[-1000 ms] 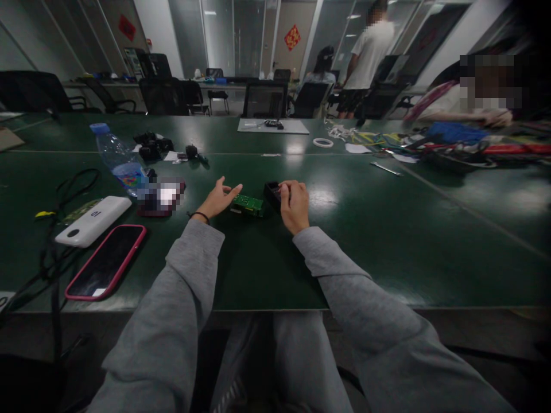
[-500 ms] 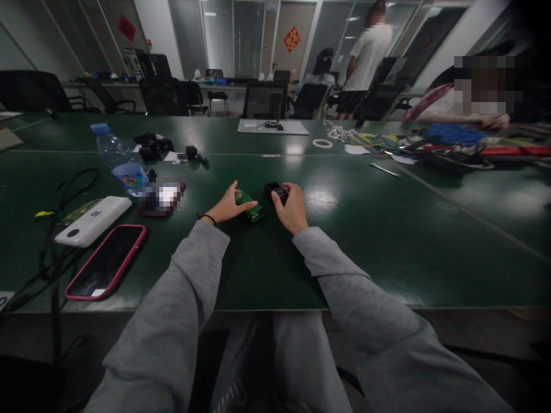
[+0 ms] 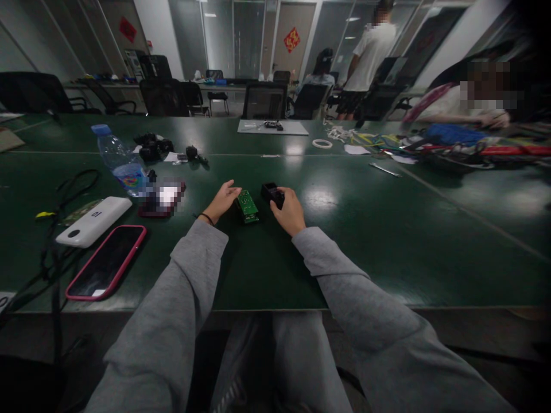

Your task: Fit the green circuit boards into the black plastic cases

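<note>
A green circuit board (image 3: 247, 203), apparently a stacked pair, sits on the dark green table in front of me. Just left of it is my left hand (image 3: 221, 201), fingers stretched out and open; the fingertips reach the board's upper left edge, and I cannot tell whether they touch it. My right hand (image 3: 290, 211) grips a small black box-like device (image 3: 272, 192) by its right side, thumb at the near edge and fingers over the top. A narrow gap of table separates the device from the board.
On the left lie a pink-cased phone (image 3: 107, 261), a white power bank (image 3: 93, 221), a second phone (image 3: 161, 198), a plastic bottle (image 3: 120, 163) and black cables. A wrench (image 3: 384, 170) and a tangle of wires (image 3: 387, 140) lie right, near a seated person.
My left thumb has come off the circuit board's top and the hand has shifted slightly left. The board now lies more upright in view. The black device has moved slightly left with my right hand.
</note>
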### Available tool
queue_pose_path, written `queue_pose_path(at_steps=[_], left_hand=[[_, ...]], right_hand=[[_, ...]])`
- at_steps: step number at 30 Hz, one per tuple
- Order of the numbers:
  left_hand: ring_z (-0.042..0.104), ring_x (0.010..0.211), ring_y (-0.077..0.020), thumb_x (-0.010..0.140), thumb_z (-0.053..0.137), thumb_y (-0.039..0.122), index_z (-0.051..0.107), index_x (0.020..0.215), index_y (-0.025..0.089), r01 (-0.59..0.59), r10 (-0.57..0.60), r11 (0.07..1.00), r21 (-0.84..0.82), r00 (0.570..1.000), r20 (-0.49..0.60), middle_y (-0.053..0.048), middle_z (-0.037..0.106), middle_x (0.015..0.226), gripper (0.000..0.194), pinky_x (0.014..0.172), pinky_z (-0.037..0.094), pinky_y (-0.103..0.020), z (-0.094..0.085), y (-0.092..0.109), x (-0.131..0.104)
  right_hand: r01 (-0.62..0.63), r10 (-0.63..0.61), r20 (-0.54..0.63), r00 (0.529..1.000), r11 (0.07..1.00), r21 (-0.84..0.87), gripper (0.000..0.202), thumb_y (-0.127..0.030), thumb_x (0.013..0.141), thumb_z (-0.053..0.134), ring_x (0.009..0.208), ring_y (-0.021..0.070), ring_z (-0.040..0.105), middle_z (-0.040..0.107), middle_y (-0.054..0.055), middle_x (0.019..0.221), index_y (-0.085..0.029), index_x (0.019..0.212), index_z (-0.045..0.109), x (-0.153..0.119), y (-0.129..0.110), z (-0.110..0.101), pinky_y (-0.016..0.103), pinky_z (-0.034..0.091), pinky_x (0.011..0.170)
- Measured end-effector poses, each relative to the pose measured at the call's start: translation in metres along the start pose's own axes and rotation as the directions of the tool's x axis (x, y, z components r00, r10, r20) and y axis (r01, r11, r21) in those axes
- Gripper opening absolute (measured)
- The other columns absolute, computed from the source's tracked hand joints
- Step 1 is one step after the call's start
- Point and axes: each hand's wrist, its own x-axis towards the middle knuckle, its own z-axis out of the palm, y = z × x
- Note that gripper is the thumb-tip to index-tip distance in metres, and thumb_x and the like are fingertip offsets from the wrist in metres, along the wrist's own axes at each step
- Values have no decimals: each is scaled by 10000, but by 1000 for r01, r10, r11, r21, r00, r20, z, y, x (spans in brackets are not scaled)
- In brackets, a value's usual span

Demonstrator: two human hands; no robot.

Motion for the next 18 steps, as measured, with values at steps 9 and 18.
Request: queue_pose_path(at_steps=[9,18], left_hand=[[631,1126,-194,954,466,200,357,1446,109,65,-66,998,-21,996,-59,-168,619,1319,512,1023,466,-378,-1,8,-6],[618,1170,-199,943,512,201,382,1418,86,63,-63,998,-30,998,-24,-172,629,1303,506,1039,456,-361,2,11,-8]], right_hand=[[35,-28,69,997,995,-94,439,-271,812,594,1055,312,570,549,167,1130,-150,1224,501,-2,2,3,519,506,899],[67,-64,22,998,991,-114,448,-277,802,623,1135,337,492,476,188,1194,-142,1216,519,-3,4,3,544,480,932]])
